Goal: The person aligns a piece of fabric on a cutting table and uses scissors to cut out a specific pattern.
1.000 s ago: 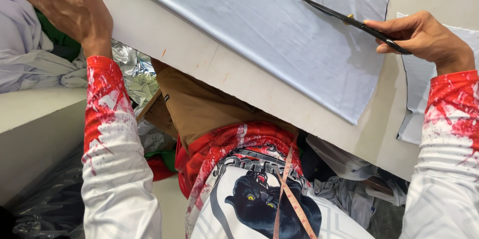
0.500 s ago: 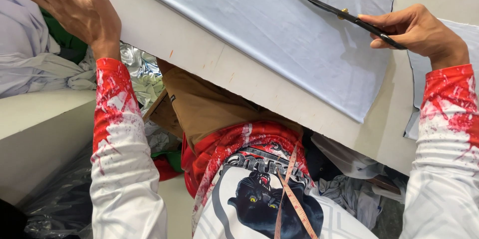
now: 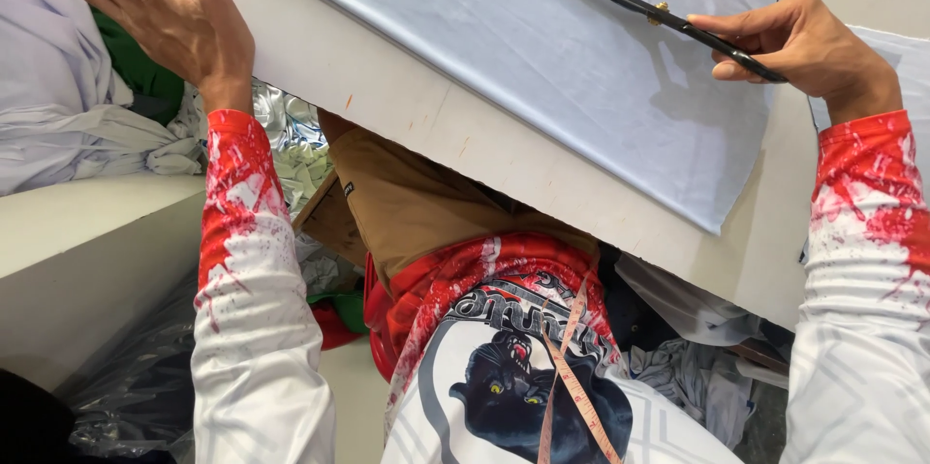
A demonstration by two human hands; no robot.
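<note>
A sheet of pale grey-blue fabric (image 3: 542,57) lies flat on a white table (image 3: 426,115). My right hand (image 3: 804,47) grips black scissors (image 3: 639,4) at the sheet's right side, blades lying across the cloth and pointing to the upper left. My left hand (image 3: 165,18) is spread flat, fingers apart, at the table's left end beside the fabric's edge. Both arms wear white sleeves with red splatter.
A heap of pale lilac cloth (image 3: 68,106) and a green piece lie on a lower white surface at the left. Crumpled silver fabric (image 3: 291,135), clear plastic and more cloth scraps fill the space under the table. A measuring tape (image 3: 572,377) hangs down my chest.
My right hand has slid the scissors toward the upper left along the fabric. My left hand has shifted slightly right along the table's edge.
</note>
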